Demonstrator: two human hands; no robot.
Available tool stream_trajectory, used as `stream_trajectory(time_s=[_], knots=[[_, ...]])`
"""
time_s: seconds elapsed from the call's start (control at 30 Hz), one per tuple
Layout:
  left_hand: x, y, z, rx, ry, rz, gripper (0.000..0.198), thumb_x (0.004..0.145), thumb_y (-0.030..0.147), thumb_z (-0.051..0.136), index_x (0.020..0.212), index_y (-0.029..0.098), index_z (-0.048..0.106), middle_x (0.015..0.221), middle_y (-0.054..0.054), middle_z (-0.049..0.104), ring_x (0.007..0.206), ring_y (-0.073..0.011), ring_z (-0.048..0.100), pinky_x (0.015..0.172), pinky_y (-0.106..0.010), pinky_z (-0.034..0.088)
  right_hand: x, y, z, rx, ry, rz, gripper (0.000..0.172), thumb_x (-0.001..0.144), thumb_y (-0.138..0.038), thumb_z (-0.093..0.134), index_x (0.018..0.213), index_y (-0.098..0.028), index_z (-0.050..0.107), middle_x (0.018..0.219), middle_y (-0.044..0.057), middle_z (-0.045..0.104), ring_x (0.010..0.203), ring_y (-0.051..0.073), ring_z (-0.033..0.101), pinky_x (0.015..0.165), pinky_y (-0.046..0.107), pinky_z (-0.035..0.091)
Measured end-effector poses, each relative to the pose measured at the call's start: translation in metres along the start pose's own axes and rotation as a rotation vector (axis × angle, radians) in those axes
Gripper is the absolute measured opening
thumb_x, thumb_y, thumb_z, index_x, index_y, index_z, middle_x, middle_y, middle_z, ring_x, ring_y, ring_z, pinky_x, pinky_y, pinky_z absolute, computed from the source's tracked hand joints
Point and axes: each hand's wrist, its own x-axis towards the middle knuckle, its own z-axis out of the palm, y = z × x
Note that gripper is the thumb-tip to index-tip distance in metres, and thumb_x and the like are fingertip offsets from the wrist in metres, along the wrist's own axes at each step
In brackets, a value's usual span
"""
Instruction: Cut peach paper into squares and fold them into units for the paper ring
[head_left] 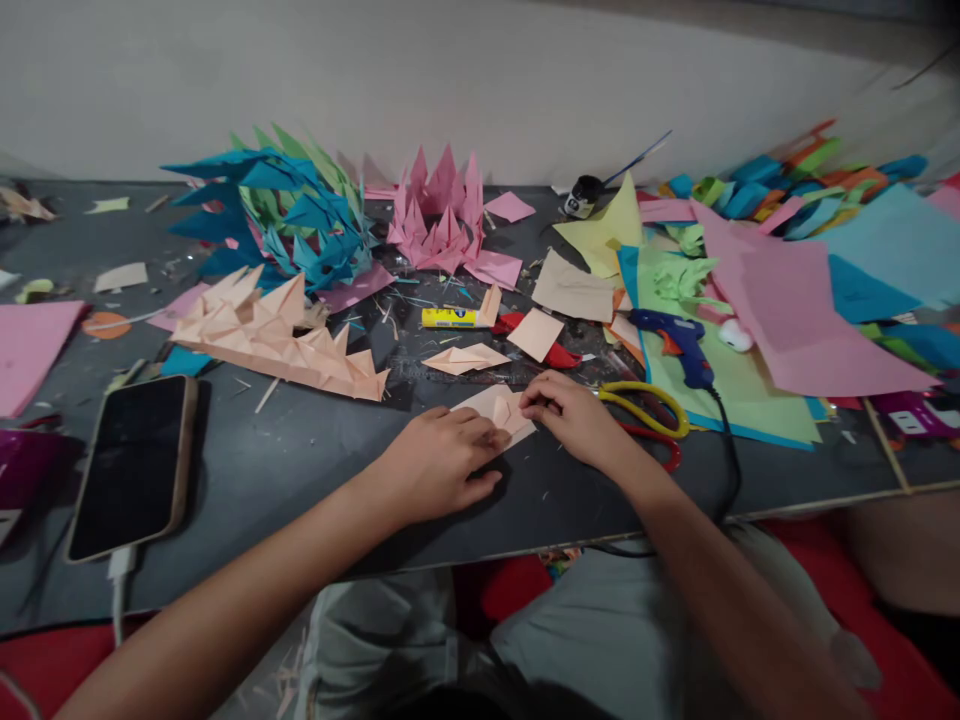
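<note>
A small sheet of peach paper (487,402) with a raised fold lies flat on the dark table in front of me. My left hand (450,455) rests over its near left part, fingers laid across the paper and the thumb apart on the tabletop. At the right edge, my right hand (574,415) pinches the folded part between thumb and fingertips. Just beyond the hands lie a folded peach piece (466,358) and a peach square (535,334). A yellow glue stick (450,317) is behind them. Yellow-handled scissors (649,400) sit beside my right hand.
Peach spiked origami (285,335), a blue and green one (300,210) and a pink one (442,215) stand at the back. A phone (135,465) lies left. On the right are a blue glue gun (679,338), paper sheets (795,310) and a paint pot (582,197).
</note>
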Motion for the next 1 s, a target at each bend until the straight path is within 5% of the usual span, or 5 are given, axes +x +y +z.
stream_trajectory(time_s=[0.27,0.4,0.57,0.8,1.0], knots=[[0.003,-0.01,0.003,-0.25,0.119,-0.094,0.023,0.084,0.028,0.05,0.072,0.018,0.065,0.09,-0.002,0.065,0.085,-0.0155,0.059,0.081,-0.028,0.044,-0.009,-0.004,0.006,-0.109,0.063,-0.122,0.012,0.084,-0.018,0.049,0.084,-0.019,0.061,0.084,0.005,0.057,0.075,0.016,0.056,0.065,0.028,0.046],[0.008,-0.014,0.011,-0.299,0.271,-0.214,0.016,0.084,0.027,0.051,0.084,0.015,0.062,0.087,-0.005,0.062,0.085,-0.0162,0.057,0.077,-0.027,0.045,-0.013,-0.008,0.012,-0.173,0.117,-0.213,0.016,0.086,-0.022,0.048,0.089,-0.018,0.063,0.085,0.007,0.057,0.082,0.018,0.056,0.074,0.031,0.047],[0.011,-0.016,0.015,-0.253,0.319,-0.264,0.017,0.082,0.032,0.054,0.088,0.016,0.059,0.089,-0.007,0.061,0.087,-0.0199,0.055,0.08,-0.034,0.043,-0.014,-0.009,0.016,-0.163,0.121,-0.274,0.013,0.083,-0.024,0.055,0.084,-0.018,0.067,0.082,0.006,0.058,0.078,0.016,0.057,0.07,0.029,0.048],[0.012,-0.008,0.01,-0.798,0.395,-0.438,0.022,0.077,0.025,0.054,0.096,0.016,0.051,0.072,0.002,0.056,0.059,-0.0097,0.051,0.055,-0.021,0.041,-0.019,-0.018,0.016,-0.1,0.326,-0.308,0.013,0.083,-0.021,0.054,0.082,-0.02,0.066,0.069,0.003,0.061,0.064,0.014,0.058,0.06,0.026,0.047],[0.013,0.0,0.011,-0.968,0.261,-0.401,0.02,0.076,0.034,0.055,0.076,0.014,0.052,0.068,0.001,0.054,0.059,-0.0096,0.049,0.055,-0.021,0.039,-0.023,-0.03,0.023,0.2,0.401,-0.227,0.011,0.081,-0.022,0.056,0.088,-0.021,0.064,0.087,0.004,0.066,0.079,0.015,0.063,0.071,0.026,0.05]])
